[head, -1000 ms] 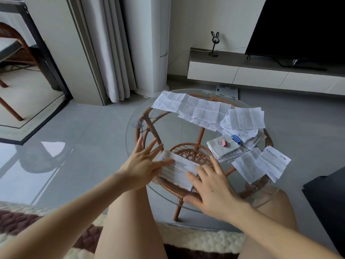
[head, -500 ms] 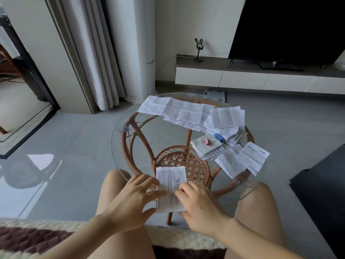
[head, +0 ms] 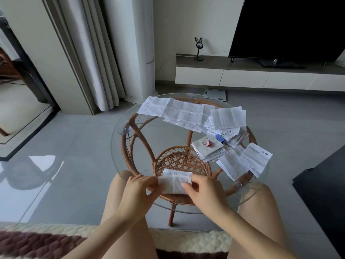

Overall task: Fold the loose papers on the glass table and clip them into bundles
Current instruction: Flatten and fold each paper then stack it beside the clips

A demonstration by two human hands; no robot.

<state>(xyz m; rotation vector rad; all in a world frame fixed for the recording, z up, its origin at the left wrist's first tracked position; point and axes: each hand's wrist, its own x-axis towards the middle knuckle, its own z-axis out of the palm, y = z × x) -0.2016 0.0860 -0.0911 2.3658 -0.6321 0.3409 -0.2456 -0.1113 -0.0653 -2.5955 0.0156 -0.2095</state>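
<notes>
A printed paper sheet [head: 174, 183], folded over on itself, lies at the near edge of the round glass table [head: 119, 144]. My left hand [head: 139, 191] pinches its left edge and my right hand [head: 206, 193] holds its right edge. Loose unfolded sheets [head: 179, 113] spread across the far side of the table. On the right a folded bundle [head: 207, 147] carries a pink binder clip [head: 208, 142], with a blue binder clip [head: 220, 137] on the paper pile [head: 226, 119] behind it. Two more sheets [head: 244, 160] overhang the right rim.
The glass top rests on a rattan frame with a woven lower shelf [head: 182, 161]. My bare knees sit under the near rim. A TV [head: 287, 27] on a low cabinet [head: 261, 75] stands behind, curtains [head: 97, 53] at the left, a dark seat [head: 324, 189] at the right.
The sheet, first flat under both spread hands, was turned and then folded in half toward me. Both hands have closed on its side edges. The camera tilted down and nearer.
</notes>
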